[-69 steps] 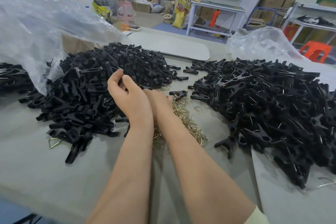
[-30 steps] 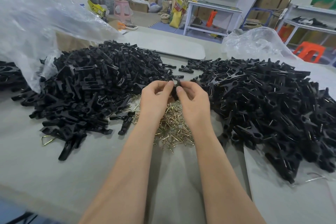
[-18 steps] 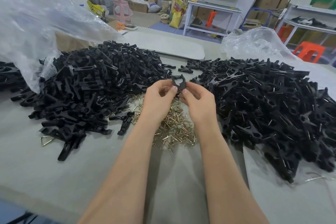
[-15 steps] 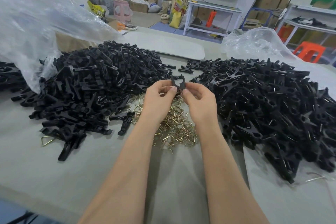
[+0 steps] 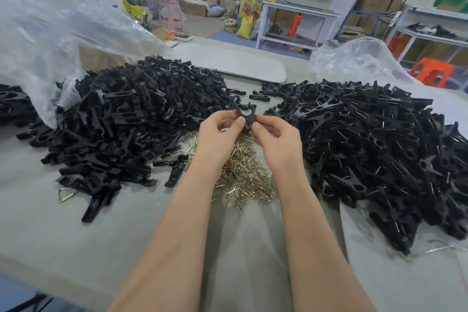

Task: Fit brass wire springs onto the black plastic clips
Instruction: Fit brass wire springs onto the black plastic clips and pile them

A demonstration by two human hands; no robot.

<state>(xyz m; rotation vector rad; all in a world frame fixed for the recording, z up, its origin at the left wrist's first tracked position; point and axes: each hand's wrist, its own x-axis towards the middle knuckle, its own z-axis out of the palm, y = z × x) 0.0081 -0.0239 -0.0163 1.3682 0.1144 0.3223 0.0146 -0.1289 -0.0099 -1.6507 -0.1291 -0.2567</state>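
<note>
Both hands meet over the middle of the grey table top (image 5: 50,223). The left hand (image 5: 217,132) & right hand (image 5: 276,139) each pinch, thumb vs forefinger, one side of a small black plastic clip w/ a rounded notch at its far end (image 5: 244,112). Other fingers are curled loosely under; neither hand is spread. The clip is up in the air, notch pointing away from the person, just above the loose heap of brass wire springs (image 5: 243,175) lying btwn the forearms. Is a spring on it? Can't tell, fingers cover the lower part.

Judging by the grip, the step is prob. seating a spring on this clip. To do it well:
- Keep the plastic parts lined up & pinch low so they don't twist apart.
- Push the wire legs in evenly on both sides till they sit.
- Squeeze once to check it snaps back.

Risk: wire slips & a part drops.

Pose: forearms come in from the near edge & converge, wrists roughly straight, palms turned toward each other.

Left of the hands is a big pile of bare black clip parts (image 5: 131,121). Right of them is a pile of black clips showing wire glints (image 5: 379,147), prob. finished ones.
</note>
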